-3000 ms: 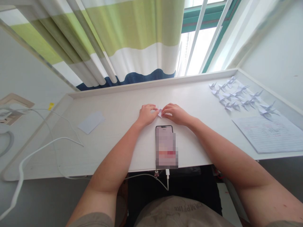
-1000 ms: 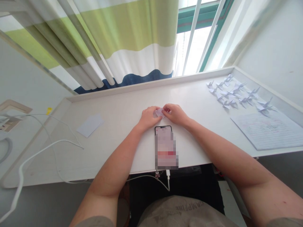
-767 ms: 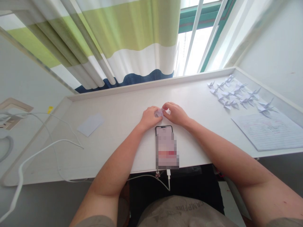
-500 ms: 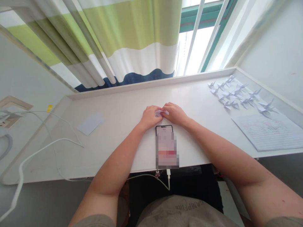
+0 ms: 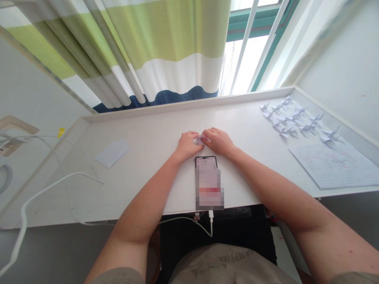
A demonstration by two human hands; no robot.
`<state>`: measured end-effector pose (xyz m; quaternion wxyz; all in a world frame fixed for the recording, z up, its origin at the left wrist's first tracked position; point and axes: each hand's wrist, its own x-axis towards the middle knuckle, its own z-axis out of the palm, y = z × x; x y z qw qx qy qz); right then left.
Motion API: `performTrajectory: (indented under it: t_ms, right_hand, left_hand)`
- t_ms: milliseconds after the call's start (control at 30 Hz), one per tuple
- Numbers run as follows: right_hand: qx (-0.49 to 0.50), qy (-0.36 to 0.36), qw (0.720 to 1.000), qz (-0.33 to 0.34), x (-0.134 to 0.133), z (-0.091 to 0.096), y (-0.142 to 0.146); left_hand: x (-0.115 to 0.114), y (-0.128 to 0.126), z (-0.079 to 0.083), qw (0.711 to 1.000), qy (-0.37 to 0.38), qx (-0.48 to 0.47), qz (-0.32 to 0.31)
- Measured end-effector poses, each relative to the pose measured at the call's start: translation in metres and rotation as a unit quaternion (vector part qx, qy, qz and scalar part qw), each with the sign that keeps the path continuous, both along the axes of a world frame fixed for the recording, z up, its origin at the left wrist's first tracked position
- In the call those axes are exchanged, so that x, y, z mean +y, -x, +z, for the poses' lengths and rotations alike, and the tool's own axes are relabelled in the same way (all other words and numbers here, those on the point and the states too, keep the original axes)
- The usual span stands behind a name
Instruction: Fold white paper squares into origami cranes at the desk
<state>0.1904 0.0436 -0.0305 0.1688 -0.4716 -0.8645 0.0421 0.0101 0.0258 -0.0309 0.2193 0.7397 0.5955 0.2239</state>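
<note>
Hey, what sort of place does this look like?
Probably a room at home, likely a bedroom or study: a long white desk stands under a window with a green, white and navy striped fabric curtain, and pale folded-paper cranes lie in rows beside a lined paper notebook.

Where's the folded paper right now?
Head view: the folded paper sits between the fingertips of the left hand and right hand, just above the top of the phone.

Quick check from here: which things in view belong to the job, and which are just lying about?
In the job: left hand, right hand, small folded paper between them.

Lying about: phone, paper slip, lined notepad, paper cranes, white cable.
</note>
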Motion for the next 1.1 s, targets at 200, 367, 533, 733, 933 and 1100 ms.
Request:
performTrajectory:
  t_ms: [200, 367, 533, 733, 933, 1100]
  right_hand:
    - [0.031, 0.007, 0.999, -0.013, 0.001, -0.003, 0.002]
    - [0.067, 0.019, 0.997, -0.042, 0.002, -0.006, 0.005]
    - [0.104, 0.02, 0.993, -0.055, 0.005, -0.01, 0.006]
    - [0.104, 0.025, 0.992, -0.061, 0.005, -0.01, 0.006]
    - [0.085, 0.016, 0.995, -0.057, 0.005, -0.01, 0.007]
    - [0.107, 0.04, 0.992, -0.046, 0.005, -0.007, 0.004]
  left_hand:
    - [0.001, -0.001, 0.001, 1.0, 0.003, 0.006, 0.003]
    - [0.001, -0.001, 0.002, 1.0, 0.002, 0.008, 0.004]
    - [-0.002, -0.002, 0.005, 1.0, 0.011, 0.0, 0.014]
    - [-0.005, -0.002, 0.007, 1.0, 0.008, -0.007, 0.025]
    - [-0.003, -0.002, 0.004, 1.0, 0.006, -0.001, 0.023]
    - [-0.001, -0.001, 0.002, 1.0, 0.006, -0.006, 0.022]
